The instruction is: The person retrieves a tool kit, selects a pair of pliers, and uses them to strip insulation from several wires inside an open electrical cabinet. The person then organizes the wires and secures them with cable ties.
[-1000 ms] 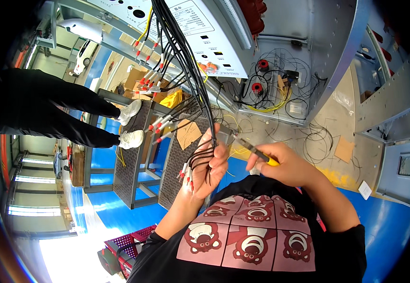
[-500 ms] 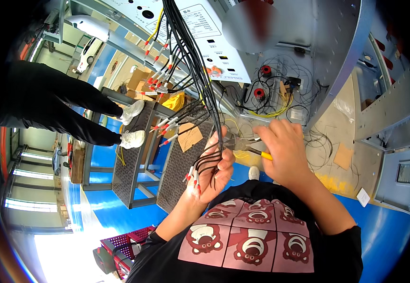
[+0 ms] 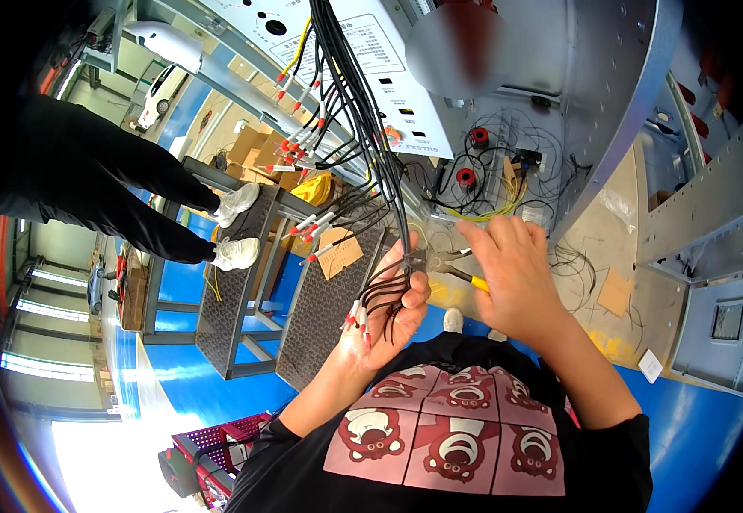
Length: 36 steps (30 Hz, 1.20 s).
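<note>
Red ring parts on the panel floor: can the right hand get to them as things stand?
Probably yes. The right hand holds yellow-handled pliers, and the red ring parts lie just beyond it with only loose black wires around them. The pliers occupy that hand, though.

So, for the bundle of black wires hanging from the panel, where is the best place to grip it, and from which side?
Grip the bundle of black wires on its gathered, straight run above the left hand, coming from the person's right. There the strands lie close together as one cord. Lower down they fan out into loose red-and-white tipped ends, and on the left more tipped wires branch off and would probably snag.
</note>
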Each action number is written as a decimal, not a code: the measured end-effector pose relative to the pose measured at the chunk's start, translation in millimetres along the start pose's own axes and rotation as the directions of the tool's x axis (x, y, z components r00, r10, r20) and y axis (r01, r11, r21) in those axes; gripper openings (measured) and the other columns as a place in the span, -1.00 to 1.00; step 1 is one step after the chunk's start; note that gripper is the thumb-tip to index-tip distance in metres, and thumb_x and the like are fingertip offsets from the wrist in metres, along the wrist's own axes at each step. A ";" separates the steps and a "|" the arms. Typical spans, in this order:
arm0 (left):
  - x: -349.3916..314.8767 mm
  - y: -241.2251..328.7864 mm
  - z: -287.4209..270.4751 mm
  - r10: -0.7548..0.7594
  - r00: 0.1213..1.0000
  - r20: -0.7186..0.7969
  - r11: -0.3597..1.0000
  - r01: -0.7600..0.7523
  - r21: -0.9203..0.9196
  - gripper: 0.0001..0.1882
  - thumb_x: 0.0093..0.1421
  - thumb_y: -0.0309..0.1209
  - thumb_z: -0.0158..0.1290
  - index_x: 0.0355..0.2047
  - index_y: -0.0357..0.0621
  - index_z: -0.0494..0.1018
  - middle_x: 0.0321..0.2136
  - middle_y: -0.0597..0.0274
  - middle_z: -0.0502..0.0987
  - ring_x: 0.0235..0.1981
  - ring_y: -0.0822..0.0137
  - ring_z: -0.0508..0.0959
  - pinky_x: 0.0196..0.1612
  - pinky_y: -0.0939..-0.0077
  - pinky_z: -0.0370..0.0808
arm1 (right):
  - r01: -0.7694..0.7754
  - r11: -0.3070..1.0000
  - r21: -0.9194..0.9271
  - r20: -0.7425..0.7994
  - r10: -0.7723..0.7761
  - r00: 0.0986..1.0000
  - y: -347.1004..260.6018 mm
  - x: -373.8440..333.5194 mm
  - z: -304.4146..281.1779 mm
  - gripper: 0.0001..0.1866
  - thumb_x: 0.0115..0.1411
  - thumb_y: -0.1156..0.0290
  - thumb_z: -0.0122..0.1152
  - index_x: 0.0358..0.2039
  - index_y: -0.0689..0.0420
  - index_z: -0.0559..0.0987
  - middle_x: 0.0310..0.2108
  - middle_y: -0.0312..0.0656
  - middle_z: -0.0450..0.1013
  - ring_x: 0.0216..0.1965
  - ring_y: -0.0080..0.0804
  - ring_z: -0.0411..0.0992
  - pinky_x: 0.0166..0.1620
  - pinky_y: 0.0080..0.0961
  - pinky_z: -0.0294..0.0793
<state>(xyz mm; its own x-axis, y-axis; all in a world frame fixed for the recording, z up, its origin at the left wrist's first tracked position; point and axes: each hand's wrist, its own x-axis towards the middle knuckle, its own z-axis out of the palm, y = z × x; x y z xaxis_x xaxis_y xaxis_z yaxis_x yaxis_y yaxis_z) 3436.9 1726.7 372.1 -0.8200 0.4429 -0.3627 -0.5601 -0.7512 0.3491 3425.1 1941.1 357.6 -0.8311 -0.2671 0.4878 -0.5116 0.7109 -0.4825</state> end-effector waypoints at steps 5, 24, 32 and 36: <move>-1.2 1.6 5.0 0.049 0.997 -0.059 0.988 -0.040 0.152 -0.58 0.44 -0.38 -0.16 0.28 0.05 0.27 -0.31 0.09 0.49 -0.45 0.45 0.41 -0.49 0.70 0.33 | 0.024 0.997 -0.068 0.011 -0.023 1.000 -1.0 6.5 -5.4 -0.38 -0.20 0.51 0.27 0.00 0.23 0.46 -0.32 -0.18 0.28 -0.19 -0.19 0.30 -0.12 -0.29 0.27; 2.6 1.4 -8.7 0.050 0.995 0.088 0.996 -0.056 0.068 -0.57 0.42 -0.39 -0.17 0.24 -0.30 0.21 -0.27 0.02 0.52 -0.36 0.33 0.56 -0.33 0.59 0.58 | -0.045 0.996 0.074 0.138 0.034 0.990 12.7 -9.5 -6.2 -0.41 -0.12 0.48 0.21 0.03 0.16 0.44 -0.25 -0.15 0.34 -0.15 -0.16 0.32 -0.12 -0.26 0.21; 6.6 1.4 -15.0 0.070 0.994 0.088 0.987 -0.082 0.141 -0.67 0.37 -0.44 -0.06 0.10 -0.29 0.34 -0.25 0.05 0.55 -0.29 0.35 0.59 -0.19 0.60 0.63 | 0.068 0.991 -0.113 0.040 -0.064 0.997 2.3 4.8 -36.4 -0.46 -0.19 0.51 0.18 -0.06 0.18 0.52 -0.36 -0.16 0.30 -0.24 -0.14 0.29 -0.18 -0.30 0.20; 7.8 -2.6 -12.3 0.136 0.987 0.083 0.943 -0.154 0.294 -0.65 0.33 -0.43 0.01 0.10 -0.24 0.36 -0.24 0.08 0.56 -0.29 0.39 0.59 -0.19 0.63 0.61 | 0.143 0.966 -0.214 0.065 -0.132 0.989 4.3 11.8 -42.9 -0.55 -0.18 0.51 0.21 -0.17 0.20 0.52 -0.40 -0.18 0.31 -0.29 -0.19 0.30 -0.23 -0.32 0.19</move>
<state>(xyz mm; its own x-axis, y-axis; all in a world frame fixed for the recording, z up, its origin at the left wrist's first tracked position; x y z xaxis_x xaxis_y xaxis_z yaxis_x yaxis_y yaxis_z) 3433.3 1726.1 357.7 -0.8953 0.3756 -0.2394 -0.4365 -0.6328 0.6396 3422.4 1968.9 392.5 -0.7689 -0.4004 0.4984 -0.5667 0.7878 -0.2413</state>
